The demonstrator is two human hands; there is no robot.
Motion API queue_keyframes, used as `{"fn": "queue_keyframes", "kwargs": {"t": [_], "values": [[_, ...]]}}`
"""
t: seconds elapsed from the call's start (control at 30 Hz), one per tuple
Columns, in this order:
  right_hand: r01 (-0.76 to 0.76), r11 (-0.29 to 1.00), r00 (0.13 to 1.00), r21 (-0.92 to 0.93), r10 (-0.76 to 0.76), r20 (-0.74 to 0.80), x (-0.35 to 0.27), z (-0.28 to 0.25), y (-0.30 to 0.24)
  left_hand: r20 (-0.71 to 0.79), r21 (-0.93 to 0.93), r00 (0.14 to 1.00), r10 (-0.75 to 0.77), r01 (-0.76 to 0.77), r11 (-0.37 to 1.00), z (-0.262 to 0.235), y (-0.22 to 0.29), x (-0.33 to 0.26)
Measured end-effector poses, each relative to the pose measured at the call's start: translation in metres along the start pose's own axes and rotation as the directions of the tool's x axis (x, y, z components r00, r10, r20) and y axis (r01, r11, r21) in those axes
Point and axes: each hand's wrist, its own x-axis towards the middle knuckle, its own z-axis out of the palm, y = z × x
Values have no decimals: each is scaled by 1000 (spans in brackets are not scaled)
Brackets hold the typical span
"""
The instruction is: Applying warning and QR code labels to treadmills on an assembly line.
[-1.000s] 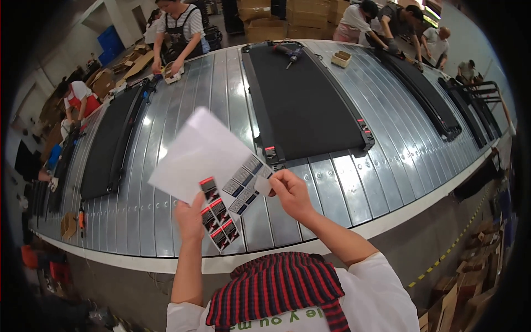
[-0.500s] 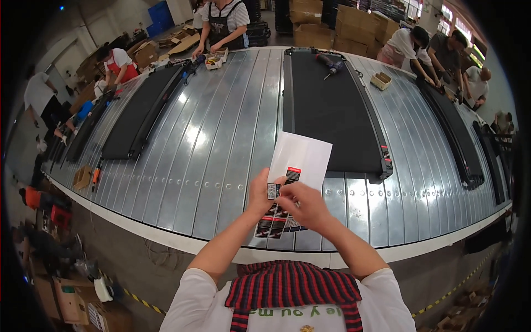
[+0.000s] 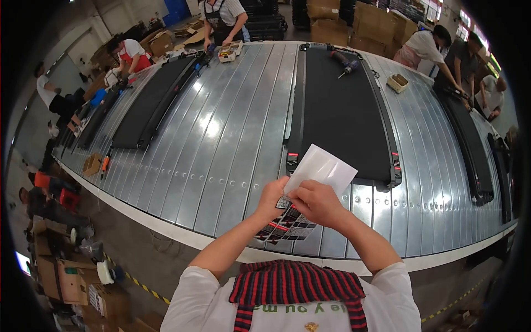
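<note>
the left hand (image 3: 271,200) grasped sticker sheets (image 3: 280,226) above the metal surface (image 3: 221,193), their red-banded print too small to read. between the hands was a small black-and-white label (image 3: 284,203), its pattern blurred; the right hand (image 3: 318,203) reached it with bent fingers, its grip hidden. the step seemed to be sticker handling; the next move likely called for a careful pinch.

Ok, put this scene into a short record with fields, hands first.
Left fingers: closed on the sticker sheets, printed in black and red
Right fingers: at the small label; grip unclear
Above the hands: white sheet, tilted
Surface: slatted metal table
Ahead: black flat panel, power drill lying on its far end
Right of panel: small open box
Far side: co-worker in dark apron
</note>
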Motion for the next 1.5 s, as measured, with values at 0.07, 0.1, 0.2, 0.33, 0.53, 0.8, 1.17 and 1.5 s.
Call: {"fn": "queue_keyframes", "kwargs": {"t": [0.07,0.1,0.2,0.33,0.53,0.8,1.17,1.5], "values": [[-90,985,996,146,92,-11,-5,2,5,26,-127,988,-153,155,980,-2,-8,-1],[-178,948,981,263,193,-30,-9,2,14,27,-131,987,-160,162,978,-6,-26,-5],[-420,779,856,465,510,-81,-18,-4,66,318,211,912,-260,199,957,-28,-79,-13],[-664,404,607,630,783,138,6,-5,110,622,280,746,-238,72,957,-54,-96,-6],[-719,162,465,676,835,294,45,57,185,557,578,824,-104,-295,761,-38,-139,33],[-752,-32,317,658,859,403,85,108,218,523,533,851,52,-374,759,-28,-153,77],[-796,-47,277,603,858,432,87,105,232,535,462,831,150,-436,772,-16,-160,104],[-781,-33,285,623,870,403,83,111,234,525,467,837,155,-436,769,-7,-157,112]]}}
